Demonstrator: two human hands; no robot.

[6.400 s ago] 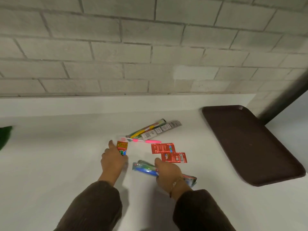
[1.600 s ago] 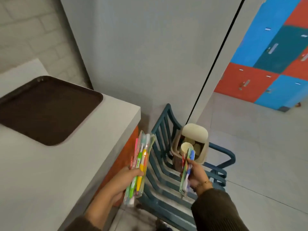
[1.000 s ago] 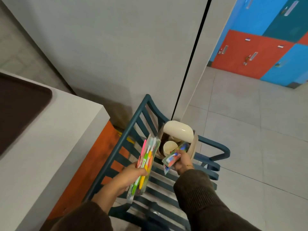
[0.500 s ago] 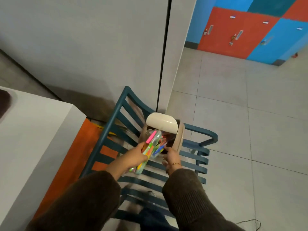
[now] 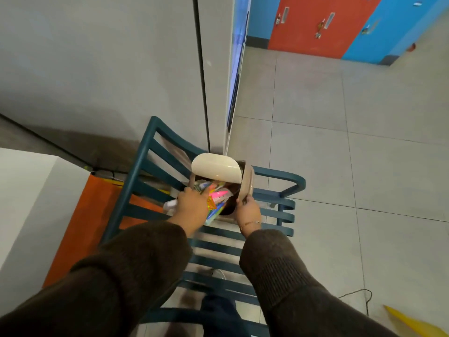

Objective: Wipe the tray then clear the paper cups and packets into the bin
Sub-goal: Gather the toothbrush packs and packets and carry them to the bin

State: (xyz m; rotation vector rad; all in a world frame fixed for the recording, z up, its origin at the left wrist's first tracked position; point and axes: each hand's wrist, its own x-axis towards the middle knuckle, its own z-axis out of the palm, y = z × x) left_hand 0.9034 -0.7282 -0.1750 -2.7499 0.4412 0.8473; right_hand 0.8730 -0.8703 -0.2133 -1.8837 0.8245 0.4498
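Left hand (image 5: pixel 192 205): fingers curled round a bundle of bright packets (image 5: pixel 215 197), feeding them into the mouth of the bin (image 5: pixel 246 183)
Right hand (image 5: pixel 247 211): grips the bin's near rim, probably to steady it
Bin placement: on a blue slatted chair (image 5: pixel 145 154), lid (image 5: pixel 215 167) tipped up, leaving the opening free

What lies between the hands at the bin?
Head view: colourful toothbrush packets, gripped by the left hand, poking into the beige swing-lid bin; the right hand holds its side.
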